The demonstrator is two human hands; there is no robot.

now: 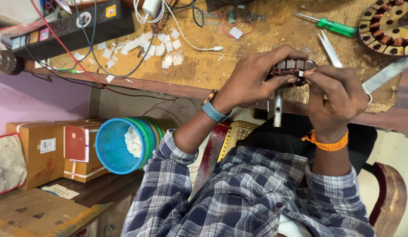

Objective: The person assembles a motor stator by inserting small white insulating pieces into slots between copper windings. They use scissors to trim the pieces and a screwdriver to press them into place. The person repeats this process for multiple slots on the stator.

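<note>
A small motor stator (pixel 292 66) with copper windings and a metal shaft (pixel 278 108) pointing toward me is held over the front edge of the wooden workbench (pixel 213 70). My left hand (pixel 256 77) wraps around its left side, fingers over the top. My right hand (pixel 333 94) grips its right side, thumb and fingertips pinching a small white paper slip at the rim. A blue watch band sits on my left wrist, an orange thread band on my right. Both arms wear a plaid shirt.
On the bench lie a green-handled screwdriver (pixel 331 25), white tweezers (pixel 329 49), a metal blade (pixel 386 74), a large wound stator (pixel 388 26), many white paper scraps (pixel 142 46), wires and a black box (pixel 68 24). Below left are a blue bucket (pixel 120 147) and cardboard boxes (pixel 41 151).
</note>
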